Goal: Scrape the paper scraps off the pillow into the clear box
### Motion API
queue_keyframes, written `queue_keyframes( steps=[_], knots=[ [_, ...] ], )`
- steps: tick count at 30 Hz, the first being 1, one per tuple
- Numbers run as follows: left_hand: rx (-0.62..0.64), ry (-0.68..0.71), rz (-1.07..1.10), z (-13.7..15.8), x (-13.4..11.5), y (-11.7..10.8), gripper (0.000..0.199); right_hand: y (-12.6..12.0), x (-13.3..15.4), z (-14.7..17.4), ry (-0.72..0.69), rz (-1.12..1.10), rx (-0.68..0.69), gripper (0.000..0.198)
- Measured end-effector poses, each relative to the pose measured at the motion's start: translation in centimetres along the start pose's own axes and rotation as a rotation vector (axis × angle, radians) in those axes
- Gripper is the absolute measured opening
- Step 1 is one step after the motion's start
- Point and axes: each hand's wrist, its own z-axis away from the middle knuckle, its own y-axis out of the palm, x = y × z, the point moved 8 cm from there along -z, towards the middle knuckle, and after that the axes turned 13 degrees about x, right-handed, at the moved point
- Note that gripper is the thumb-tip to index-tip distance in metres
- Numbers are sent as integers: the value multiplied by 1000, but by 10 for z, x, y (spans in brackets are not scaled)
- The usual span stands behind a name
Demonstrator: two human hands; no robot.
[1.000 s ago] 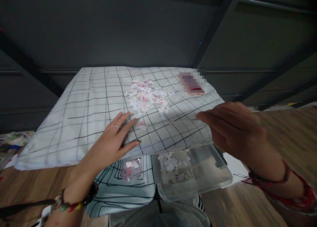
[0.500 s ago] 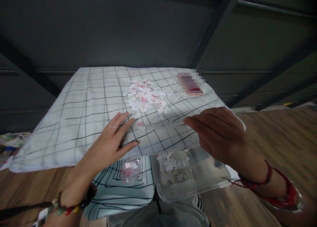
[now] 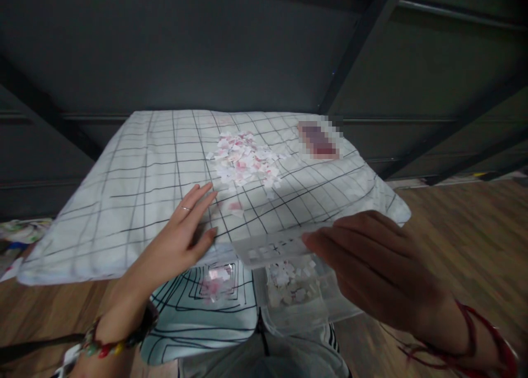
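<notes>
My left hand (image 3: 185,224) rests on the white checked cloth (image 3: 144,185) with its fingers stretched out, near a few loose paper bits (image 3: 236,208). Between the thumb and fingers of my right hand (image 3: 363,262) is the edge of a translucent plastic sheet (image 3: 266,248), with small square pieces showing on it. This sheet hangs tilted over the near edge of the cloth, above a clear plastic box (image 3: 289,326) that holds white paper bits (image 3: 291,273). Farther back on the cloth lies a heap of small white and pink paper pieces (image 3: 243,158).
A phone (image 3: 319,140), partly blurred out, lies at the right back of the cloth. Below the left forearm is a pale blue lined cushion (image 3: 198,337) with a small clear packet (image 3: 218,281) on it. Dark panels (image 3: 206,48) stand behind; wooden floor (image 3: 466,229) shows at right.
My right hand has come down and nearer with the plastic sheet, which has moved from over the cloth to above the box. My left hand has drawn back slightly.
</notes>
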Motion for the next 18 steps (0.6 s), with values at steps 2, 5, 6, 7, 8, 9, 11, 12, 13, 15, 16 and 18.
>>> queue_keyframes(
  steps=[2, 5, 6, 7, 8, 9, 11, 12, 13, 15, 16, 18],
  knots=[
    [7, -4, 9, 1, 2, 0, 59, -1, 7, 1, -18, -51, 19, 32],
    [18, 2, 16, 2, 2, 0, 60, -3, 7, 5, -2, -71, 30, 31],
    [7, 7, 14, 1, 2, 0, 60, -5, 2, 7, 27, -53, 18, 29],
    [-9, 13, 8, 1, 1, -1, 60, -6, -4, 9, 57, -24, 5, 27],
    [-24, 21, -2, 1, 0, -1, 60, -7, -11, 11, 84, 16, -12, 27],
    [-36, 28, -15, 0, -1, -1, 61, -6, -18, 13, 111, 58, -17, 26],
    [-40, 37, -50, -1, -4, 1, 63, -4, -31, 15, 139, 137, -13, 25],
    [-37, 38, -72, -1, -5, 2, 64, -2, -35, 16, 140, 166, -16, 24],
    [-32, 39, -93, -2, -5, 3, 64, -1, -37, 16, 132, 186, -17, 22],
    [-23, 41, -136, -2, -6, 5, 65, 3, -38, 15, 116, 199, -12, 21],
    [-19, 43, -155, -2, -7, 6, 65, 4, -38, 15, 109, 198, -11, 21],
    [-9, 49, -188, -2, -7, 7, 64, 8, -38, 14, 117, 187, 3, 22]
  ],
)
